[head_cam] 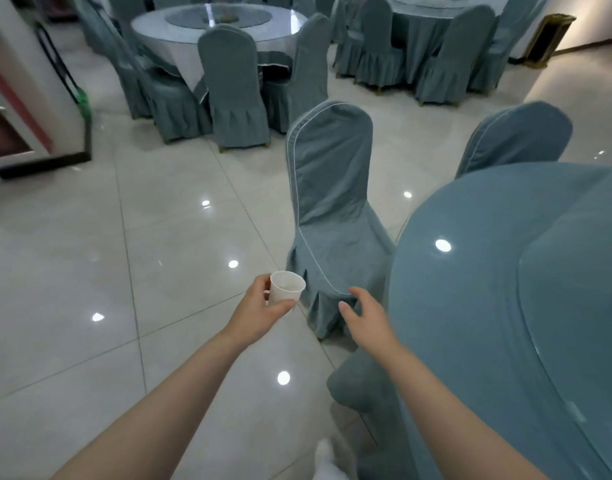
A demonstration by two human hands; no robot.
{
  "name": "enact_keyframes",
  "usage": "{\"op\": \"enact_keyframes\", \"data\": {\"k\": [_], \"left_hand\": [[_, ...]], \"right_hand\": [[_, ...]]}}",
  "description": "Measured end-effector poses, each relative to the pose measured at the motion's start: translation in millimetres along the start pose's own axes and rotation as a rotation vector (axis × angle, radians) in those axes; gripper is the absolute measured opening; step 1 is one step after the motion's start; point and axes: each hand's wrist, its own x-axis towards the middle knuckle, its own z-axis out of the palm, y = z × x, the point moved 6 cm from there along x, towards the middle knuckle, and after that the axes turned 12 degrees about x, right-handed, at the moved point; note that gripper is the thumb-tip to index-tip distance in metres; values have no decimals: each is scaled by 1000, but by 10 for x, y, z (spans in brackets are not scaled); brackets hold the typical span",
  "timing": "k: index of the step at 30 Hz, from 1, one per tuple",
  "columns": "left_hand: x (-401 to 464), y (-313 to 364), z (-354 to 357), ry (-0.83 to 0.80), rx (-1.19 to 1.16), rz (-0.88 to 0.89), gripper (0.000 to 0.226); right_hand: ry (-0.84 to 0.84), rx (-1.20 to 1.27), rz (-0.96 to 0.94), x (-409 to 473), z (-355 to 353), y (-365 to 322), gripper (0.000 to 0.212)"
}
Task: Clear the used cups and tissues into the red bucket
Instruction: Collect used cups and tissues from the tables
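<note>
1. Plainly, the left hand (pixel 259 308) grips a white paper cup (pixel 285 289) by its side wall, above the floor.
2. Right hand (pixel 363 315) open, fingers relaxed.
3. Probably light and crushable; hold mid-wall, gently.

I see a matt white paper cup (pixel 285 288), glossy pale floor tiles (pixel 72 258) mirroring ceiling lights, matt blue-grey cloth chair covers (pixel 332 188), and a sheeny smooth bench top (pixel 488 271).

Cup (pixel 285 288) in the left hand (pixel 259 311), chair (pixel 332 202) just ahead, table (pixel 505 306) to the right
</note>
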Motion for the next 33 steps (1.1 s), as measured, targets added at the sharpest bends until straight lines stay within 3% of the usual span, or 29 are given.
{"op": "enact_keyframes", "data": {"k": [17,28,33], "left_hand": [[2670,-510,-1431,179,-33,-138,41],[4560,-506,-2012,205,-119,-150,49],[5772,-478,-2347,117,-91,-93,45]], "right_hand": [[-249,67,14,3064,1371,-1164,47],[-203,133,22,4922,1658,-1831,45],[-160,66,-23,5912,1924,-2154,47]]}}
